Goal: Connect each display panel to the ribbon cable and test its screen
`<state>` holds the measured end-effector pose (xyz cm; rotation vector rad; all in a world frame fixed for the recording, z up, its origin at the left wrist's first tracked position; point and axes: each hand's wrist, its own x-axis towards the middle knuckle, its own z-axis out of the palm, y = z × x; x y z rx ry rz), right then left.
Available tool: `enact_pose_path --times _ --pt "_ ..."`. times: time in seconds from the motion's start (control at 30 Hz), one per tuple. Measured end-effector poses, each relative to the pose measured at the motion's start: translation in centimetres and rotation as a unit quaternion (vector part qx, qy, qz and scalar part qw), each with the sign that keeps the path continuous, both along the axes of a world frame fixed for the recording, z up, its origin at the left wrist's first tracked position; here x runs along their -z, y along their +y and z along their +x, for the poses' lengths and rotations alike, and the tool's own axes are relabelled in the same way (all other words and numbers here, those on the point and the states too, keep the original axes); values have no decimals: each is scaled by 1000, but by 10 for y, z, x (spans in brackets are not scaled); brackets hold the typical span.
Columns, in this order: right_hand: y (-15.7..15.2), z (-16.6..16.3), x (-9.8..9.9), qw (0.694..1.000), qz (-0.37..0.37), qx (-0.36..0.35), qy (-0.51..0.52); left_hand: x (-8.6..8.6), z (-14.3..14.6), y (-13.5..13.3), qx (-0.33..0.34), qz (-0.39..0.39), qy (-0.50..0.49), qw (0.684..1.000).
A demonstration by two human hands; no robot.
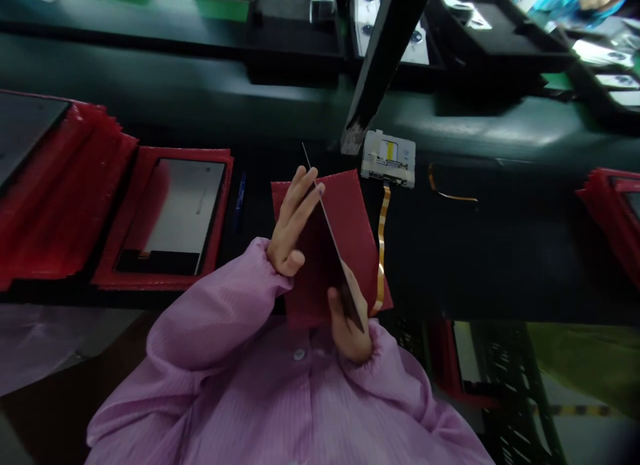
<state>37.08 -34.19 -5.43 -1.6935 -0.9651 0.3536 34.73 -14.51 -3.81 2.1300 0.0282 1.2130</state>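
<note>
Far L: stack of red trays (55, 185), then a red tray (107, 251) w/ a screen (175, 211) in it. Centre: left hand (293, 221) open, fingers flat vs. a thin panel (331, 233) held edge-on above a red sleeve (355, 211). The right hand (350, 328) grips the panel's near end. R of it, an orange flex cable (383, 231) runs to a white connector box (389, 158) on the surface (500, 251).
</note>
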Motion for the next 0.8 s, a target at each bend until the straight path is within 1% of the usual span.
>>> enact_pose_path --times 0.07,0.13,0.17,0.2,0.23,0.27,0.3,0.33,0.37,0.43,0.5,0.57,0.73,0.8 --pt "-7 -4 9 997 -13 73 32 8 3 1 -66 -36 40 996" --pt "-16 -5 15 983 -26 176 47 18 6 4 -128 -62 150 978" --pt "-20 -4 16 974 -30 221 43 24 8 6 -144 -66 214 964" --pt "-23 -1 15 970 -29 239 27 29 9 8 -148 -64 271 949" --pt "-26 5 12 974 -24 226 -3 34 10 10 -144 -57 314 937" --pt "-27 12 8 982 -12 184 -47 36 11 11 -137 -50 344 927" --pt "-27 20 4 988 1 119 -101 38 12 13 -133 -44 371 918" --pt "-27 29 -1 986 14 58 -158 37 12 15 -129 -38 390 911" --pt "-26 37 -4 976 20 8 -216 36 13 16 -124 -33 404 906" --pt "-23 51 -9 947 4 -41 -318 30 13 20 -112 -23 429 896" --pt "-20 59 -9 921 -41 -66 -381 23 13 25 -104 -15 449 888" --pt "-19 60 -6 906 -78 -82 -407 19 11 28 -99 -10 463 881" --pt "-16 50 0 890 -126 -66 -433 16 4 30 -96 -7 481 871" --pt "-14 46 1 883 -145 -62 -442 17 0 28 -113 -11 483 868"
